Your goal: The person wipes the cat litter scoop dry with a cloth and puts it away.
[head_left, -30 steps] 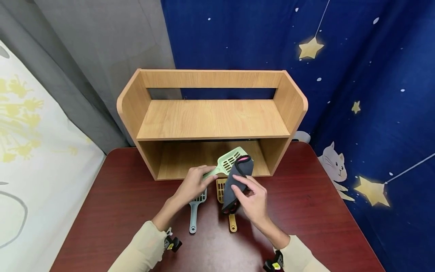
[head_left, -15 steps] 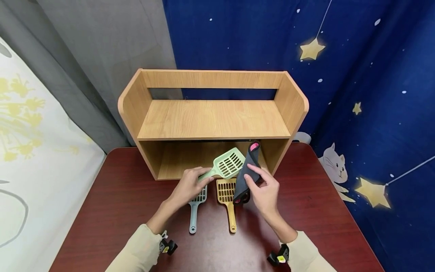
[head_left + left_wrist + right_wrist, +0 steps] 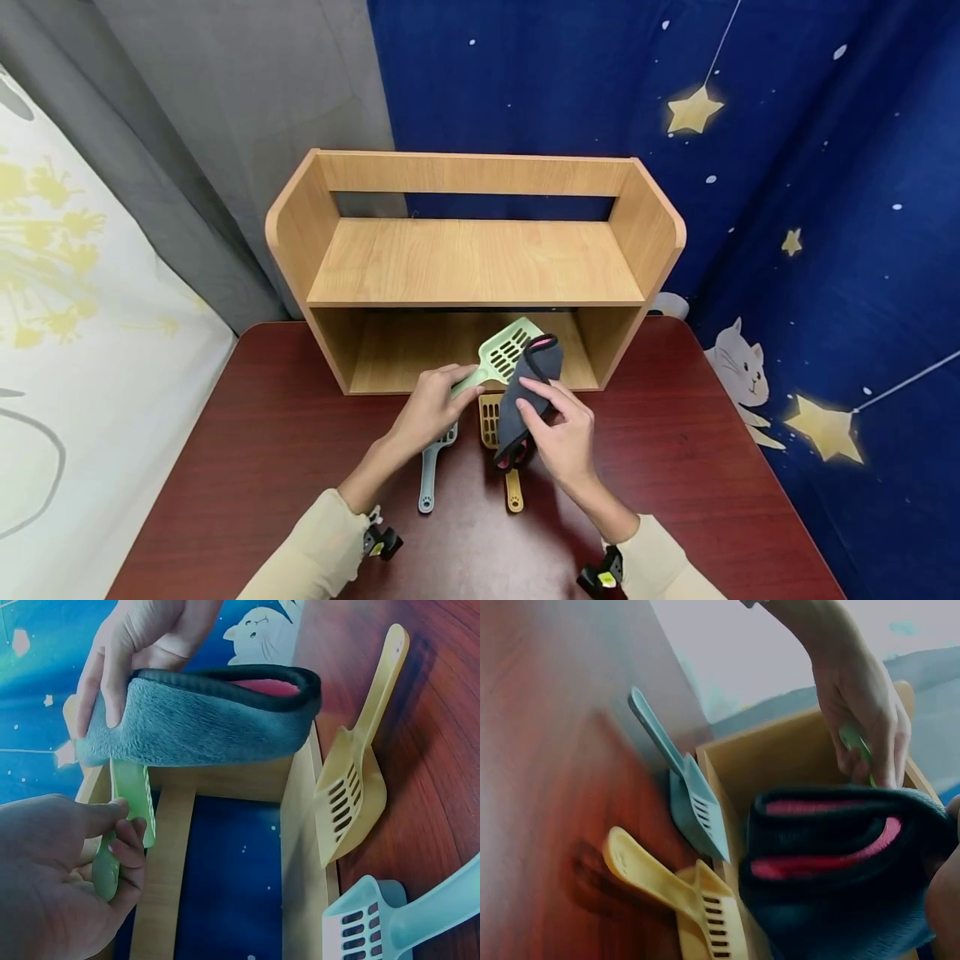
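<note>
My left hand grips the handle of a light green slotted litter scoop, its head raised in front of the shelf's lower level. A folded grey cloth with black edging and a pink inner side is held by my right hand. The cloth overlaps the right side of the scoop's head; in the left wrist view the cloth lies right against the green scoop. Below the hands, a blue scoop and a yellow scoop rest on the table, the yellow one partly hidden by the cloth.
A two-level wooden shelf stands at the back of the dark red table. The heads of the blue and yellow scoops sit close to its front edge. Behind hang a grey curtain and a blue star-patterned curtain.
The cloth in my right hand swung up and right along the green scoop, uncovering the yellow one, then came back down left over it. The green scoop tilted slightly with it.
</note>
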A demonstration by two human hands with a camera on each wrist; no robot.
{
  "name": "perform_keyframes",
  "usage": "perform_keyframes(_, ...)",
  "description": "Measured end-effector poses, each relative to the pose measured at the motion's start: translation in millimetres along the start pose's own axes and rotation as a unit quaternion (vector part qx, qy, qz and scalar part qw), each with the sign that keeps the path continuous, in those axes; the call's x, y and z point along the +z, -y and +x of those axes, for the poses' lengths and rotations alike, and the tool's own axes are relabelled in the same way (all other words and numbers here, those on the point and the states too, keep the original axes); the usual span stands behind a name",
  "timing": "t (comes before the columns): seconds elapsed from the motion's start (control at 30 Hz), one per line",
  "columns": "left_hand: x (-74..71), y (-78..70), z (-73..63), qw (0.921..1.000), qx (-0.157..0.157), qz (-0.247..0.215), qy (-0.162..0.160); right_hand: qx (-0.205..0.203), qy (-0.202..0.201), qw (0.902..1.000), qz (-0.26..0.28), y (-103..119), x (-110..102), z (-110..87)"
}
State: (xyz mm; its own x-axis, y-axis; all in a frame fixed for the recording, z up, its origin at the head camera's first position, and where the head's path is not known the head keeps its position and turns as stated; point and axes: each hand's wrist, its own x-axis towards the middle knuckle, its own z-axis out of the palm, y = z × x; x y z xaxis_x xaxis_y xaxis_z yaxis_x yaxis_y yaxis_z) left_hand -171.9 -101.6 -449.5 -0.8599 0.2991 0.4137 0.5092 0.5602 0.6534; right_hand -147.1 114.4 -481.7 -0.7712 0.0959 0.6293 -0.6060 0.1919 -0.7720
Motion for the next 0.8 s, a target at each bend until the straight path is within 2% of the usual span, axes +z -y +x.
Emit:
perform_keyframes(0.17,-7.1,1.2,-6.7,0.9999,0.002,0.010,0.009,0.035,-0.049,0.9982,-0.007,4,-13,16.0)
perform_keyframes(0.3,-16.1,-0.5,-10.5,0.9997,0.000,0.007,0.022,0.044,-0.059,0.9973,0.009,15,-27,27.8)
perform_keyframes(0.4,-22.6,-3.1,-11.9,0.9996,0.002,0.008,0.025,0.041,-0.055,0.9975,0.016,11,-38,32.2)
perform_keyframes(0.57,-36.0,-10.6,-11.1,0.9994,0.022,0.007,0.027,0.057,-0.033,0.9977,0.020,-13,-57,34.8)
perform_keyframes(0.8,-64.8,-21.9,2.8,0.9984,0.049,0.011,0.028,0.068,0.006,0.9976,0.011,-21,-79,39.9)
